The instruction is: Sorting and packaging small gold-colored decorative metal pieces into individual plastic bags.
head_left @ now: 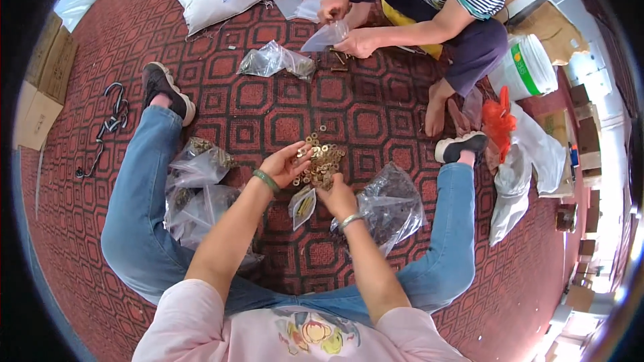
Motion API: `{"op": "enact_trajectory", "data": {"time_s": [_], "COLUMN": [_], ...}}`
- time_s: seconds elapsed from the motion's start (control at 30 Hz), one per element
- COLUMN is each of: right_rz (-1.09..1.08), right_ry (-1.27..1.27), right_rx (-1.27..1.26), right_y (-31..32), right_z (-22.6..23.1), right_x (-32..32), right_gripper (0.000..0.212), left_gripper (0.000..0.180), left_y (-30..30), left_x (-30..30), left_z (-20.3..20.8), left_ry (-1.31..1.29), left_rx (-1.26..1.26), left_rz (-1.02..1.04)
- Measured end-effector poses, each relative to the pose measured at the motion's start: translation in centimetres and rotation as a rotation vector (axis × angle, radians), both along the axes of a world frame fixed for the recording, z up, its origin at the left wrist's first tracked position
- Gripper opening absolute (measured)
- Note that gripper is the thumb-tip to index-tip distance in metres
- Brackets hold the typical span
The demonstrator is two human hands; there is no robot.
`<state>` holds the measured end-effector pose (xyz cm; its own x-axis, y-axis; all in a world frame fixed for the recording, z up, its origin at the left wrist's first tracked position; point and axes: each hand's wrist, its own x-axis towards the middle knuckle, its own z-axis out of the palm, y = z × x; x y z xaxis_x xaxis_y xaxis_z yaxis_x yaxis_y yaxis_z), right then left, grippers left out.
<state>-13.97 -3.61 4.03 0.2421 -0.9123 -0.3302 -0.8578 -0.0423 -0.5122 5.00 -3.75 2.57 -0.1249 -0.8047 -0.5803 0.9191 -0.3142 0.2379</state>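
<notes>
Here, the half-open left hand (284,166) and curled right hand (338,198) touch golden washers (327,157).

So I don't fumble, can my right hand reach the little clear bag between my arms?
Probably yes: the little clear bag sits close beside the right hand, on the near side of the washer pile, with nothing visible blocking it.

The right hand (339,199) has its fingertips hidden by the brass washers (326,156).
</notes>
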Motion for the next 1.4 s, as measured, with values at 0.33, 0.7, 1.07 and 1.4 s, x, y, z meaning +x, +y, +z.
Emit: {"op": "enact_trajectory", "data": {"time_s": [0.33,0.7,1.07,1.4], "right_rz": [-0.017,-0.1,-0.376,-0.065], "right_ry": [-0.061,-0.23,-0.903,-0.629], "right_rx": [-0.01,-0.078,0.338,0.052], "right_y": [-0.9,-3.1,-3.0,-2.4], "right_z": [-2.0,-1.7,2.6,2.6], "right_x": [-1.4,-2.4,-0.3,0.2], "right_gripper": [0.022,0.015,0.013,0.016], "left_gripper": [0.025,0.026,0.027,0.03], "left_y": [0.2,0.2,0.7,0.9], "left_x": [-0.3,-0.7,-1.8,-1.7], "left_z": [0.1,0.0,1.4,-0.8], "left_ry": [0.063,0.109,0.172,0.265], "left_rx": [-0.047,-0.048,-0.122,-0.207], "left_rz": [-0.026,-0.087,-0.219,-0.239]}}
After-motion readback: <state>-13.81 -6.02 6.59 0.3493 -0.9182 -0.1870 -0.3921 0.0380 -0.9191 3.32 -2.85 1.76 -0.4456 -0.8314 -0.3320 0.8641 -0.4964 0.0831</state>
